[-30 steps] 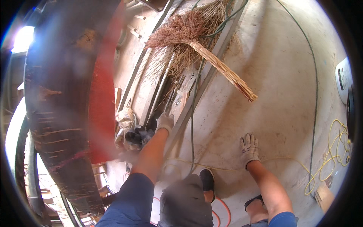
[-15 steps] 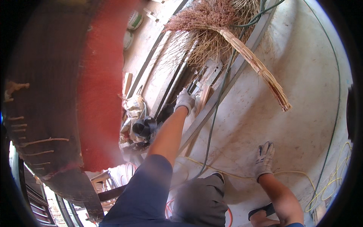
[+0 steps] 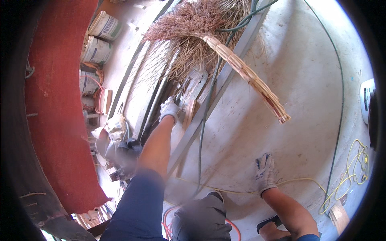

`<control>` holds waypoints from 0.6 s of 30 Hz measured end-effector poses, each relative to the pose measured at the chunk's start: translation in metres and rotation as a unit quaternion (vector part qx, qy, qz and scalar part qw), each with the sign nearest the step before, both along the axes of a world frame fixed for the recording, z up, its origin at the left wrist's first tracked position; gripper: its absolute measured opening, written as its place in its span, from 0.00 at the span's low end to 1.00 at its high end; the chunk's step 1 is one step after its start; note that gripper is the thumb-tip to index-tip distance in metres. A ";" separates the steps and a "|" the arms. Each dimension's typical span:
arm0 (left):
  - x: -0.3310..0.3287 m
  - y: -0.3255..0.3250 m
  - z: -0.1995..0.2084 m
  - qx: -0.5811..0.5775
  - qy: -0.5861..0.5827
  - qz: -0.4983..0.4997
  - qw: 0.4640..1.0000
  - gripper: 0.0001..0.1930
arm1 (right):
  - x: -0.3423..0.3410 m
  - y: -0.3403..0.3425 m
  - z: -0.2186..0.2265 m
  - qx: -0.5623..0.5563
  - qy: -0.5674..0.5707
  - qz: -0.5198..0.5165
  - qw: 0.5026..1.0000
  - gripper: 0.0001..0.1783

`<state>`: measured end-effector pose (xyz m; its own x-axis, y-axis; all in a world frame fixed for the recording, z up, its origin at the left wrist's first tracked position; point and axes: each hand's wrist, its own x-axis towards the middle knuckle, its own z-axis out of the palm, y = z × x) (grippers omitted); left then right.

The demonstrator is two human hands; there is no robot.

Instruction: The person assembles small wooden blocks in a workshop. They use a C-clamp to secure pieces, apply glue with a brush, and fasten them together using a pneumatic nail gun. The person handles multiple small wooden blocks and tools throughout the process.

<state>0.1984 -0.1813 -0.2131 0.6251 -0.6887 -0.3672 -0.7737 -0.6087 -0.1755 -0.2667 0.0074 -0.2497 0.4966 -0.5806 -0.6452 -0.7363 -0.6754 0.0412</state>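
My left hand (image 3: 169, 110), in a pale work glove, reaches forward among things beside the grey metal beam (image 3: 197, 120). Its fingers are curled around the end of a small dark-handled tool (image 3: 177, 97), whose kind I cannot make out. My right hand (image 3: 265, 172), gloved with dark fingertips, holds nothing; its fingers stretch forward over the pale floor. Beyond both hands lies a broom-like bundle of reddish-brown seed heads (image 3: 189, 20), with a curved handle of bound straw stalks (image 3: 249, 78) reaching over the beam toward the right.
A green hose (image 3: 204, 120) runs along the beam. Yellow cord (image 3: 299, 179) crosses the floor into a loose coil at right. A red sheet-like surface (image 3: 60, 108) fills the left side, with white buckets (image 3: 105, 26) beyond it. A wooden block (image 3: 339, 217) lies lower right.
The view has shifted to the right, so the floor things appear further left and more buckets show. Both hands keep nearly the same places relative to the beam and floor.
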 end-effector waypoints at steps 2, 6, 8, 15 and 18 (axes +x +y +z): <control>-0.003 -0.002 -0.007 -0.024 0.031 0.025 0.999 0.32 | -0.001 0.005 -0.004 -0.035 0.013 0.024 0.999 0.30; -0.020 0.005 0.009 -0.007 0.086 0.059 0.994 0.22 | 0.000 0.003 -0.002 -0.010 0.000 0.029 1.000 0.30; -0.016 0.007 -0.006 0.014 0.096 0.055 0.994 0.21 | 0.000 0.004 0.002 -0.031 -0.017 0.021 0.999 0.30; -0.025 0.009 -0.005 0.011 0.110 0.046 0.993 0.19 | -0.001 0.009 -0.006 -0.120 0.031 0.063 0.990 0.30; 0.003 0.017 0.004 -0.008 0.111 -0.032 0.993 0.11 | 0.005 -0.002 0.012 -0.059 0.023 0.042 0.997 0.29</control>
